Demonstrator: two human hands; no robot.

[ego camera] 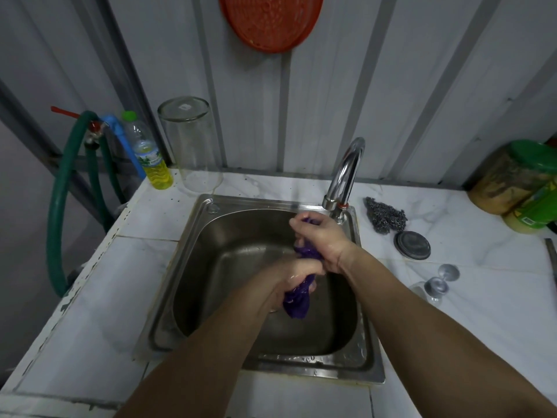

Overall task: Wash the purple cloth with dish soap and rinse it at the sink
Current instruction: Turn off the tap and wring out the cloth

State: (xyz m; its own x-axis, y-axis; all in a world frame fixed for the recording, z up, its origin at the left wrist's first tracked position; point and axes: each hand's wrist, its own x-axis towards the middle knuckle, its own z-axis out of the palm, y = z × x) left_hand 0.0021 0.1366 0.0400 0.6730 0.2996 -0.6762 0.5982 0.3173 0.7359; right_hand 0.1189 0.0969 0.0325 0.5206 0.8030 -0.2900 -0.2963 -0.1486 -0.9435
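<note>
The purple cloth (298, 300) is bunched into a wet rope over the steel sink (193, 285). My right hand (319, 236) grips its upper end just below the chrome tap (346, 173). My left hand (294, 276) grips it lower down, and the loose end hangs beneath that fist. Both hands look wet. I cannot tell whether water runs from the tap. A bottle of yellow dish soap (150, 158) with a green cap stands on the counter at the back left.
An upturned clear glass jar (193, 146) stands beside the soap. Right of the sink lie a steel scourer (384, 215), a round metal lid (412, 245) and a tipped stemmed glass (434, 285). Green-lidded jars (518, 182) sit far right. A green hose (60, 206) hangs left.
</note>
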